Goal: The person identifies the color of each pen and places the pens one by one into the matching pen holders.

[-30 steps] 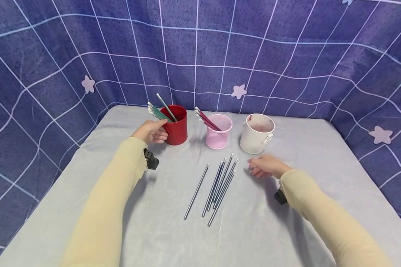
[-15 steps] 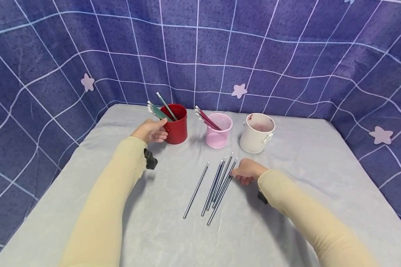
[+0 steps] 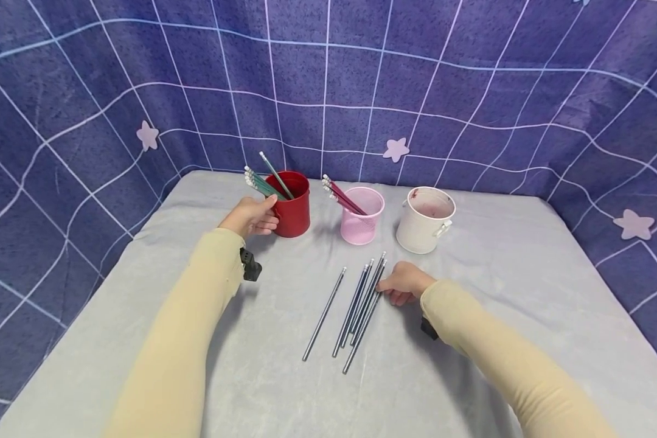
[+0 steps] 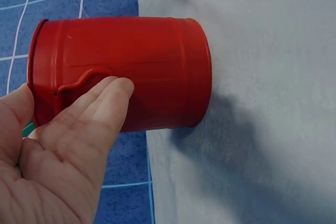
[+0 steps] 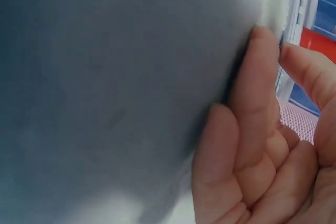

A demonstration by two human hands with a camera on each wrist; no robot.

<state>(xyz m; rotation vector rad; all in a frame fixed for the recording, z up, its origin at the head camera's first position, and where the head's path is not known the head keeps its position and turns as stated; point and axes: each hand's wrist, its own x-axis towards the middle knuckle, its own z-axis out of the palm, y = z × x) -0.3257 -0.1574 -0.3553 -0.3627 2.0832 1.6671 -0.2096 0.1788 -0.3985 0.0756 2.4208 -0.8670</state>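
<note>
My left hand (image 3: 254, 216) holds the near left side of a red metal bucket (image 3: 295, 219), thumb at the rim. In the left wrist view its fingers (image 4: 113, 100) lie on the wall beside the bucket's small handle loop. Green pencils (image 3: 261, 184) with white erasers lean in that bucket. In the middle of the table lies a loose fan of dark blue pencils (image 3: 342, 331). At its right edge my right hand (image 3: 407, 283) pinches a dark pencil (image 3: 357, 340) near the eraser end with thumb and index finger; the other fingers are curled.
A pink mesh cup (image 3: 358, 230) with several dark red pencils (image 3: 344, 198) stands right of the red bucket. Farther right is a white bucket (image 3: 418, 231). One dark pencil (image 3: 324, 314) lies apart, left of the fan. A purple curtain (image 3: 328, 79) rises behind the table.
My right hand has moved left from below the white bucket to the dark pencils, and the rightmost ones have shifted slightly together. My left hand has stayed on the red bucket.
</note>
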